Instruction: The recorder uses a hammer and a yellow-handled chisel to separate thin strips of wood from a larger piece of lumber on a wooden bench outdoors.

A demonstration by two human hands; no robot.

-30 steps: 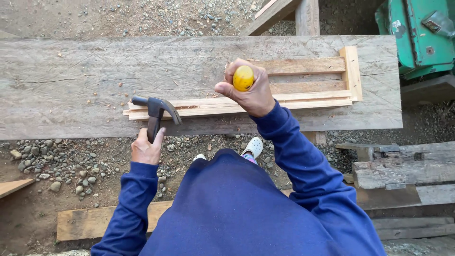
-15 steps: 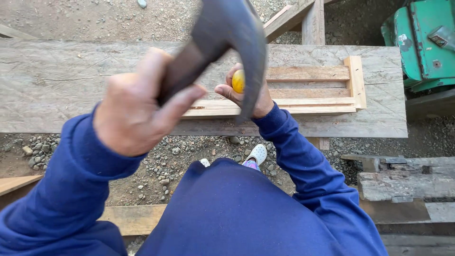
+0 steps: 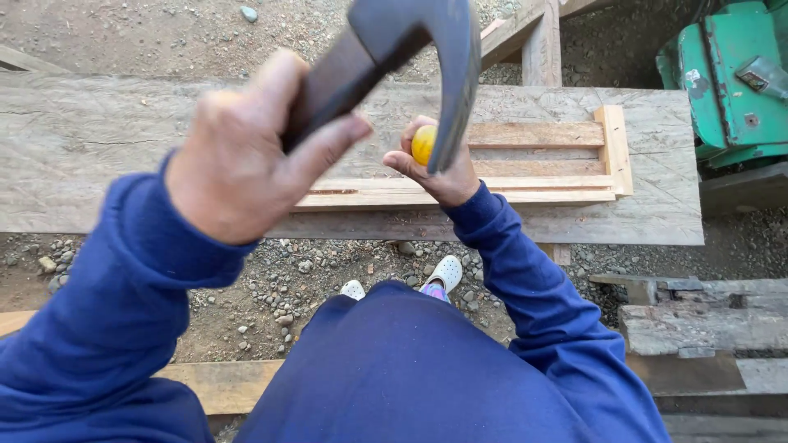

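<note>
The left hand (image 3: 246, 156) is gripping, fingers wrapped tight, the dark handle of a grey steel claw hammer (image 3: 410, 57), which is looming large at 12 o'clock close to the camera. At 3 o'clock from it, the right hand (image 3: 443, 168) is closing its fingers around a small round yellow object (image 3: 423, 143), resting on a frame of pale wooden slats (image 3: 533, 164) lying on the wide weathered plank bench (image 3: 98, 139). A green metal machine (image 3: 730, 82) is sitting at 2 o'clock, beyond the bench end.

Slat frame (image 3: 525, 176) lies on worktop (image 3: 123, 139), rt side; machine (image 3: 730, 82) off rt end; gravel (image 3: 328, 279) betw worktop & person.
</note>
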